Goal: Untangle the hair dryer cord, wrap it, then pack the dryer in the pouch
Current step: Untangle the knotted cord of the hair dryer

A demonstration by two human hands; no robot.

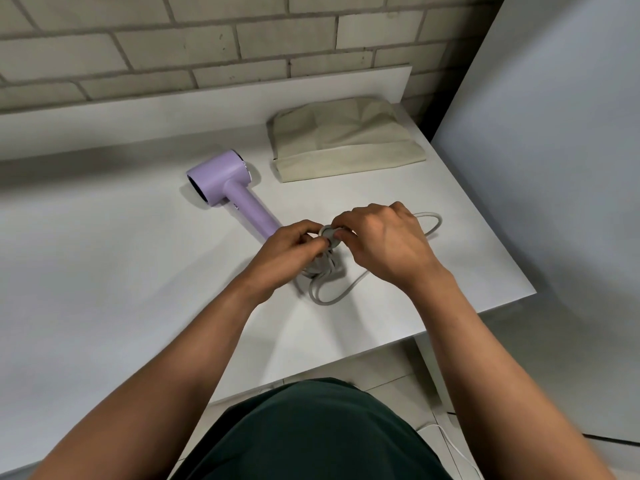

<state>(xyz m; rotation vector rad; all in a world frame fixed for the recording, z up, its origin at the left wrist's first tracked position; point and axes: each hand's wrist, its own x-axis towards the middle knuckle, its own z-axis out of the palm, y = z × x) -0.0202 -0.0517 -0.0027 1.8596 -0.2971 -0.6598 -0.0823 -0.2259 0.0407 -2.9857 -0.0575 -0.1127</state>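
A lilac hair dryer [225,181] lies on its side on the white surface [104,271], barrel towards the brick wall [173,46], handle pointing towards the person. Its grey cord [332,294] sits bunched just past the handle's end, with loose loops trailing to the right. Both hands meet over the bunch: the left hand [287,251] and the right hand [384,244] each pinch a round grey piece [329,234] of the cord with curled fingers; plug or coil, I cannot tell. The beige fabric pouch [346,140] lies flat behind, near the wall.
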